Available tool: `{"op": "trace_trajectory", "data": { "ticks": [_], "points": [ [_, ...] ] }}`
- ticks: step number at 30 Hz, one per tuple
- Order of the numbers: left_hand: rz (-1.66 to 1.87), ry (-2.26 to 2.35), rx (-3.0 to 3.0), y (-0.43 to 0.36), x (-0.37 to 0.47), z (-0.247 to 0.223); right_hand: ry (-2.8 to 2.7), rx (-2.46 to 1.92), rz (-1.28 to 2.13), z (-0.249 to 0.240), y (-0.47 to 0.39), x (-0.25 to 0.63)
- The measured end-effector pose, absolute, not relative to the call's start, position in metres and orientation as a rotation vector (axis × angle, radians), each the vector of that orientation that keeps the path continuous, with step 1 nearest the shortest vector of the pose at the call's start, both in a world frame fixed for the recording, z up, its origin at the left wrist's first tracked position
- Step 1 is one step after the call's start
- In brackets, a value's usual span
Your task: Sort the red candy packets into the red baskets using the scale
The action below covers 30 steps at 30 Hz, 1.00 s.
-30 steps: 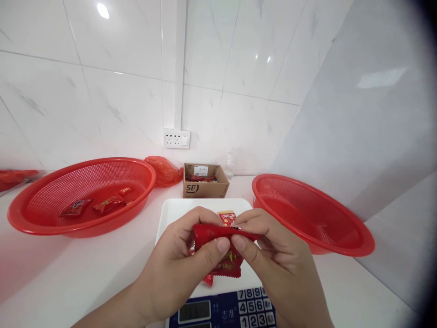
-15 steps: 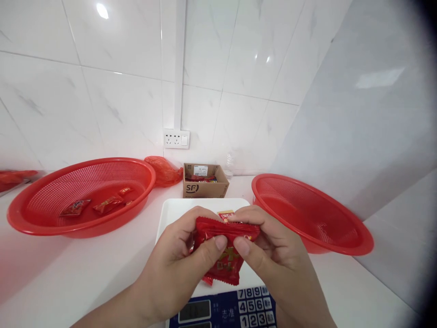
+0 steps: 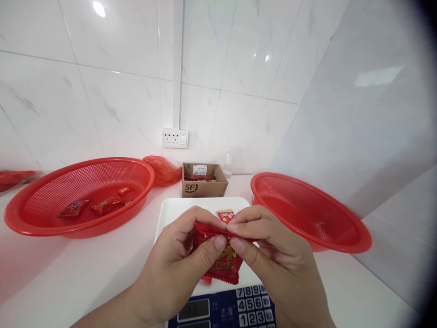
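A shiny red packet (image 3: pixel 223 266) with gold lettering is pinched between my left hand (image 3: pixel 184 262) and my right hand (image 3: pixel 273 255), above the scale. Both thumbs press on its upper part, close together, with fingers behind it. The white pan of the scale (image 3: pixel 170 212) lies under my hands, and its blue keypad panel (image 3: pixel 227 310) shows below them. A small red and yellow packet (image 3: pixel 225 216) is on the pan just beyond my fingers. Another bit of red wrapper (image 3: pixel 206 279) shows under the held packet; most of it is hidden.
A red perforated basket (image 3: pixel 37 200) with several red packets (image 3: pixel 107 205) stands on the left. Another red basket (image 3: pixel 307 209) is on the right. At the back are a cardboard box (image 3: pixel 205 189) with packets, a red plastic bag (image 3: pixel 162 171) and a clear plastic container (image 3: pixel 228 166).
My right fingers have moved in over the packet's top edge, and that edge is now folded flatter. My two hands are slightly closer together.
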<state>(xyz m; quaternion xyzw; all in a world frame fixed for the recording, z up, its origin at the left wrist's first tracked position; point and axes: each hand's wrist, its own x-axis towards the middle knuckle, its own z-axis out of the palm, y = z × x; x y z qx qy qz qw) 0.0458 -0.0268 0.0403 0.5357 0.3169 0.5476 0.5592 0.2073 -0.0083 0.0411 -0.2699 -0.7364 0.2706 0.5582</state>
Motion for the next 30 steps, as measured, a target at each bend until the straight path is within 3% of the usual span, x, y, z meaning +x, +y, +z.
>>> {"op": "trace_trajectory", "data": {
  "ticks": [10,17,24,30],
  "points": [
    [1.42,0.773,1.294,-0.028,0.048,0.036,-1.553,-0.855,0.745,0.048,-0.014,0.201],
    [1.508,0.772,1.875,-0.024,0.046,0.034,-1.412,-0.774,0.694,0.044,-0.011,0.199],
    [1.429,1.06,1.883,-0.025,0.044,0.042,-1.428,-0.848,0.637,0.046,-0.012,0.197],
    [1.625,0.915,2.134,-0.025,0.048,0.038,-1.417,-0.895,0.715,0.048,-0.014,0.197]
  ]
}}
